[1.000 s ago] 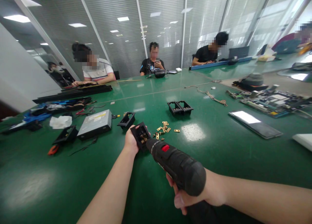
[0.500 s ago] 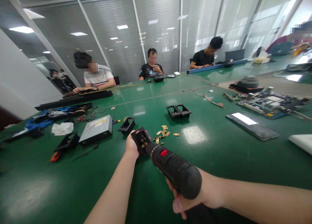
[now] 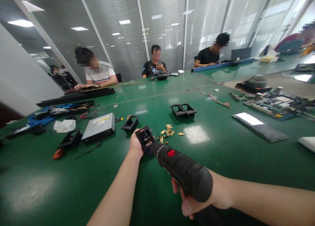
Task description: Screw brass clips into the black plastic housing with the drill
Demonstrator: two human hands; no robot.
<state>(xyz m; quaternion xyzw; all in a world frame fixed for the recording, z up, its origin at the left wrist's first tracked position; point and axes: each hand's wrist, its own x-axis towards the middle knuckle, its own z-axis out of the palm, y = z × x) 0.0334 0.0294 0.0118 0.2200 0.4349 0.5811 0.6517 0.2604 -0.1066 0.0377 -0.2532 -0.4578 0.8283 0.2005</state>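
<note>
My left hand (image 3: 136, 145) is closed around a black plastic frame (image 3: 142, 138), tilted so that its open side faces me. Small brass-coloured parts show inside it. In my right hand (image 3: 190, 199) is a black cordless drill (image 3: 188, 172) with a red switch, gripped by its handle. The drill's nose points into the lower right of the frame; its bit tip is too small to make out. Just beyond lie several loose brass plates (image 3: 169, 131) and small screws. Two joined black frames (image 3: 182, 111) stand farther back, and another black frame (image 3: 130, 124) sits left of my left hand.
To the left are a silver disc drive (image 3: 99, 127), another black frame (image 3: 70, 139), white tissue (image 3: 64, 125) and blue tools. A dark slab (image 3: 261, 127) and circuit boards (image 3: 273, 101) lie at right. Several people sit along the far side of the green table (image 3: 98, 190).
The whole view has shifted slightly, with the table things now a little to the right. Both hands keep their holds; the drill's nose sits slightly lower against the frame, showing more brass inside.
</note>
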